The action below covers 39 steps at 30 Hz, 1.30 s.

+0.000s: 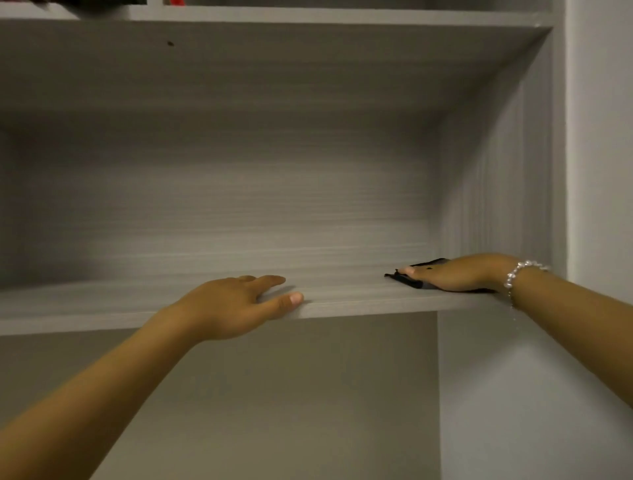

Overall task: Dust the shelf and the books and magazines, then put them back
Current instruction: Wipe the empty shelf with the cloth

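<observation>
A grey wood-grain shelf (342, 294) runs across the view with no books or magazines on it. My right hand (459, 274) lies flat on a black cloth (411, 280), pressing it onto the shelf board near the right side wall. A bead bracelet sits on that wrist. My left hand (236, 305) rests on the shelf's front edge near the middle, fingers straight on top and thumb along the lip. It holds nothing.
The shelf's right side panel (496, 171) stands close beside my right hand. Another shelf board (308, 15) runs overhead, with a red object (177, 2) and something dark on it. A plain wall lies below the shelf.
</observation>
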Available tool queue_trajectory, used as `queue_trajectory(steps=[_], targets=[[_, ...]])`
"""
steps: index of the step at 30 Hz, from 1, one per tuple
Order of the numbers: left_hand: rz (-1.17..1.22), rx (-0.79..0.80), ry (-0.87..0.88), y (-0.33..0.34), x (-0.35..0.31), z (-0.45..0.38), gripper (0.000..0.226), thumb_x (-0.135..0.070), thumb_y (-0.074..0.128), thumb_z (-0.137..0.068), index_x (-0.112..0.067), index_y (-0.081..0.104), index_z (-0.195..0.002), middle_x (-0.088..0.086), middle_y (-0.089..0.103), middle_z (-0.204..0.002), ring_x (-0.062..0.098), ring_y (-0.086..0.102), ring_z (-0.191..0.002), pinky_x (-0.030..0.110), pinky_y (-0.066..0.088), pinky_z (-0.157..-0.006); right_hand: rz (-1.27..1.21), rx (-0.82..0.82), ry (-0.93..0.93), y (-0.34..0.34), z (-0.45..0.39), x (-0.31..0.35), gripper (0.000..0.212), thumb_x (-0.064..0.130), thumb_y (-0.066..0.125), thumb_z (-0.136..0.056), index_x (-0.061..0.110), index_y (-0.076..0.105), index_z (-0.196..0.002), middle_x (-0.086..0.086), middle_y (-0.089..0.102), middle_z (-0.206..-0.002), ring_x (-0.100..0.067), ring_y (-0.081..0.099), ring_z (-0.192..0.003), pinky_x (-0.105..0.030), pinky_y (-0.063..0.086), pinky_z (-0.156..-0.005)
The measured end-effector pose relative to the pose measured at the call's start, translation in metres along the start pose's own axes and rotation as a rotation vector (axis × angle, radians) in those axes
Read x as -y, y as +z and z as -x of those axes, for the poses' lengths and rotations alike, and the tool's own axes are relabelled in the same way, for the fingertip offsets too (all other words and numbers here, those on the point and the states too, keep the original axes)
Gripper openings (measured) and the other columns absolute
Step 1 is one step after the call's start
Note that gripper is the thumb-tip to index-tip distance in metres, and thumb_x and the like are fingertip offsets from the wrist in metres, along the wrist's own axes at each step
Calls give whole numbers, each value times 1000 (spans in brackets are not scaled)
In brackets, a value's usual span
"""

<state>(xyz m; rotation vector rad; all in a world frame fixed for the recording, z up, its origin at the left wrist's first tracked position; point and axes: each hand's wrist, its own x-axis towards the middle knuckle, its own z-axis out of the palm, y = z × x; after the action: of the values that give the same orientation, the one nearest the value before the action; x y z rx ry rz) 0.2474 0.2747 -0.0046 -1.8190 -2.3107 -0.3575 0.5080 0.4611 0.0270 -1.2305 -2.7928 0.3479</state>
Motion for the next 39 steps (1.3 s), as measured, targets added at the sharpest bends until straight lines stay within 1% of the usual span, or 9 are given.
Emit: queue_trajectory(steps=[5, 10, 12, 15, 20, 23, 26, 32, 39], targets=[[7, -5, 16, 1, -1, 0, 121, -101, -6, -40, -49, 20, -145, -9, 31, -153, 15, 32, -139, 35, 27, -112, -125, -69, -67, 11, 5, 2, 68, 71, 27, -88, 33, 38, -143, 17, 33, -149, -11, 26, -141, -32, 14, -117], [12, 29, 32, -2, -4, 0, 99, -94, 5, -61, -46, 13, -148, -12, 19, -157, 14, 22, -144, 38, 21, -117, -44, -37, -146, 16, 24, 10, 85, 68, 17, -84, 5, 33, -139, -15, 34, -146, -28, 32, -135, -29, 23, -112], [28, 59, 29, -4, -8, 0, 102, -95, 5, -58, -47, 12, -148, -11, 17, -158, 15, 22, -144, 39, 21, -117, -41, -31, -112, 12, 25, 4, 83, 67, 18, -85, 9, 34, -141, -11, 33, -148, -23, 31, -137, -27, 21, -113], [39, 80, 37, -3, -23, -2, 96, -92, 7, -64, -46, 12, -148, -10, 17, -158, 15, 22, -144, 39, 20, -117, -47, -7, 0, -1, 17, -13, 61, 60, 21, -95, 30, 27, -148, 14, 23, -154, -6, 20, -141, -23, 10, -112], [63, 107, 77, 0, -52, -15, 93, -86, 12, -65, -45, 12, -149, -7, 14, -159, 16, 17, -146, 42, 17, -118, 22, -34, 124, -10, 4, -28, 70, 72, 26, -87, 35, 28, -147, 9, 21, -155, -15, 19, -143, -37, 8, -119], [58, 135, 123, 4, -72, -24, 94, -87, 13, -64, -46, 10, -148, -6, 11, -160, 16, 15, -146, 43, 16, -118, 26, -13, 46, -4, 14, -24, 55, 55, 23, -97, 35, 21, -148, 16, 15, -155, -7, 13, -143, -28, 3, -116], [64, 152, 171, 7, -89, -34, 96, -88, 13, -62, -46, 8, -148, -7, 10, -160, 15, 15, -146, 43, 16, -118, 41, 60, 39, -8, 24, -23, 52, 52, 20, -99, 38, 14, -149, 21, 11, -153, -4, 8, -143, -23, 2, -112], [105, 166, 201, 4, -104, -46, 88, -84, 14, -69, -47, 10, -148, -9, 12, -159, 14, 16, -146, 39, 13, -119, 68, 97, 143, -17, 1, -24, 52, 53, 21, -99, 39, 13, -149, 12, 9, -157, -13, 9, -145, -30, 5, -115], [185, 147, 91, 5, -86, -62, 65, -68, 36, -88, -49, 15, -147, -10, 19, -158, 16, 23, -144, 36, 17, -116, 65, 85, 151, -22, -65, -48, 54, 56, 22, -98, 40, 13, -149, 7, 7, -159, -17, 8, -146, -38, 4, -119]])
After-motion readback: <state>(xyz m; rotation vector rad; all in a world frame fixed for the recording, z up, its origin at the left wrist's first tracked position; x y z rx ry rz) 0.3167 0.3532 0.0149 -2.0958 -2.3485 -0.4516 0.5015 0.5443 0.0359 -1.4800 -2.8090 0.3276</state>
